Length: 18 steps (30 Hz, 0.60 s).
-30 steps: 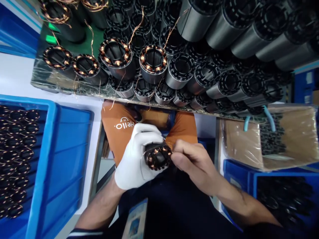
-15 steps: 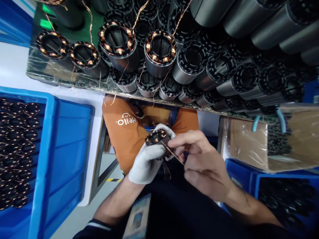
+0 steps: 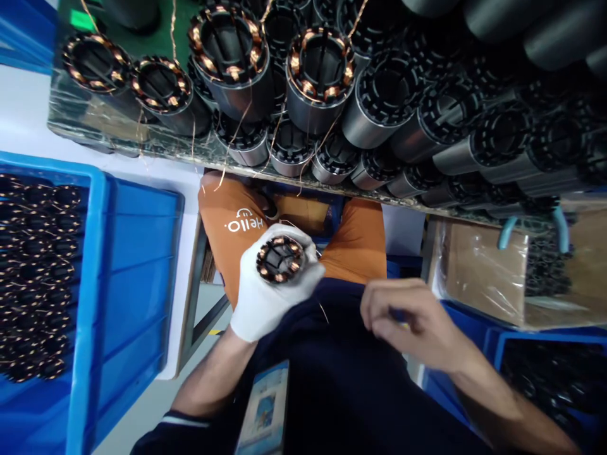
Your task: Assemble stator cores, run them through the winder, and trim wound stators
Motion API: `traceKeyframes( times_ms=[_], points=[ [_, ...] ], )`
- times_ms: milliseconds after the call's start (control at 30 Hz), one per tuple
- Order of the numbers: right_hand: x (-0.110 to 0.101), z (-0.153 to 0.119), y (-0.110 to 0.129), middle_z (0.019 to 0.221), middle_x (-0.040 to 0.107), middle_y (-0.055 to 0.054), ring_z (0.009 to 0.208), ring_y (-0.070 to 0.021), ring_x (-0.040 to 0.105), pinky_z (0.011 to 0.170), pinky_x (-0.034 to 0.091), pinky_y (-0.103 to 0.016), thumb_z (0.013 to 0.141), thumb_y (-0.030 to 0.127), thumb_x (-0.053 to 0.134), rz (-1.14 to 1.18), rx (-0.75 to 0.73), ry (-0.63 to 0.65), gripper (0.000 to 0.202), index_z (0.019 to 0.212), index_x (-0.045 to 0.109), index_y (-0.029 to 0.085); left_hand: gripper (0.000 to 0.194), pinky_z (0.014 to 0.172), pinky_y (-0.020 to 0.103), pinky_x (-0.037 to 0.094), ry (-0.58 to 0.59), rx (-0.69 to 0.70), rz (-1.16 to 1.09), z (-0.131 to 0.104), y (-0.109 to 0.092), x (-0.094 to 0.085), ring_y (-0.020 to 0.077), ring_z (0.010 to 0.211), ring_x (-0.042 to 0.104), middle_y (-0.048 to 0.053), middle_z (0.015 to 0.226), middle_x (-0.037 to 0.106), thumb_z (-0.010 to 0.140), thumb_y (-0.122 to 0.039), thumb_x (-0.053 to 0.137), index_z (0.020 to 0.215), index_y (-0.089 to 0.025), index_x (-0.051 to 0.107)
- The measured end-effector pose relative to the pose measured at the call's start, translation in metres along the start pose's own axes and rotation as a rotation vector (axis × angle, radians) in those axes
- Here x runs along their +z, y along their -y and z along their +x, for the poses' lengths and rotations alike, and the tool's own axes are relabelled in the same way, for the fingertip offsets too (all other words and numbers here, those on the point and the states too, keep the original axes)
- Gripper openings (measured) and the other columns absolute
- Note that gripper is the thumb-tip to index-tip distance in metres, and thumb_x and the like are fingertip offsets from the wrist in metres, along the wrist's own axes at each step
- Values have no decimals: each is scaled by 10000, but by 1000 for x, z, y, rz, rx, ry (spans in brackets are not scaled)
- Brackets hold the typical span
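Observation:
My left hand (image 3: pixel 270 303), in a white glove, is wrapped round a motor stator (image 3: pixel 279 260) above my lap. The stator's open end faces up and shows a ring of copper windings. Thin wires stick out beside the glove. To the right, my bare right hand (image 3: pixel 408 322) is apart from the stator, its fingers curled. The fingertips are partly hidden and slightly blurred, so I cannot make out whether they hold anything. Wound stators (image 3: pixel 320 69) with loose copper wires stand at the near edge of the bench above my hands.
Rows of unwound stators (image 3: pixel 389 95) fill the bench (image 3: pixel 90 126). A blue crate (image 3: pixel 137 265) with wound parts is at the left. At the right are a cardboard box (image 3: pixel 488 265), blue-handled pliers (image 3: pixel 562 230) and a blue bin (image 3: pixel 497 344) holding dark parts.
The stator has turned upright in my left hand and moved slightly left. My right hand has drawn away from it to the right, off the copper wire. The view has shifted a little.

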State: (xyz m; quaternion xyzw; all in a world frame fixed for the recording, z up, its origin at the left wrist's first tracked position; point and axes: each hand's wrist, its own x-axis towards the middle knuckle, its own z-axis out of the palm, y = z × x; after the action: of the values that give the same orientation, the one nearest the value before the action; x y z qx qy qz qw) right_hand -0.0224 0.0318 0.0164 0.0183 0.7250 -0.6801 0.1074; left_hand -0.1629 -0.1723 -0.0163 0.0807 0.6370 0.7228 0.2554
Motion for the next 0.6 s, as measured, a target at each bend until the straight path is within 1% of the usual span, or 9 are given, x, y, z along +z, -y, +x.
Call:
traceKeyframes(
  times_ms=[67,133,167,233,333,367,433,533,600],
  points=[
    [-8,10,10,855,728,-14,648,-142,561,585,413,-299,1092,302,815,-2,59,-149,107,1025,823,219,419,842,326,654,83,140,269,-4,-9,-2,210,904,777,31,1035,793,786,-185,996,1155,-222,801],
    [-8,28,18,920,751,-11,667,-135,561,592,414,-290,1047,352,910,33,88,-203,212,1228,876,247,645,895,339,683,155,169,366,-9,-17,-1,244,1015,823,50,1216,824,790,-192,1009,1389,-251,776],
    [-5,38,21,933,748,-9,681,-134,570,594,417,-285,1019,371,949,48,76,-213,264,1249,887,257,725,922,345,693,177,163,382,-12,-19,1,259,1076,834,60,1305,820,808,-216,1010,1480,-268,741],
    [2,53,23,911,732,-8,726,-145,608,614,440,-283,999,386,972,38,15,-244,198,1121,905,245,797,979,370,702,195,149,404,-18,-21,4,284,1164,837,76,1417,800,837,-270,1015,1564,-288,690],
    [11,59,19,873,708,-2,753,-148,625,645,468,-289,1055,332,904,-32,-72,-352,193,918,829,218,841,913,373,705,103,145,439,-27,-14,10,277,1074,840,68,1337,813,779,-304,1058,1530,-294,680],
    [13,57,17,870,701,5,746,-142,616,647,467,-289,1070,305,882,-40,-77,-372,201,907,801,217,809,894,382,702,54,175,449,-30,-10,12,277,1036,835,60,1275,817,758,-304,1060,1479,-292,692],
    [14,52,14,878,687,18,747,-132,605,663,472,-289,1080,269,863,-26,-79,-365,177,932,780,220,683,955,457,697,-22,304,459,-34,-2,15,283,963,822,38,1135,811,745,-305,1029,1348,-292,709],
    [8,46,12,896,695,15,810,-150,636,723,512,-303,1077,264,876,-2,-90,-309,135,974,795,227,571,1091,585,653,-7,512,451,-33,6,14,279,875,797,6,987,786,729,-304,971,1224,-294,688],
    [0,44,13,899,709,12,836,-167,659,741,537,-313,1073,303,891,-21,-69,-305,145,983,800,235,544,1077,587,650,49,543,447,-29,4,10,257,825,780,-9,933,771,711,-259,933,1184,-286,666]
  ],
)
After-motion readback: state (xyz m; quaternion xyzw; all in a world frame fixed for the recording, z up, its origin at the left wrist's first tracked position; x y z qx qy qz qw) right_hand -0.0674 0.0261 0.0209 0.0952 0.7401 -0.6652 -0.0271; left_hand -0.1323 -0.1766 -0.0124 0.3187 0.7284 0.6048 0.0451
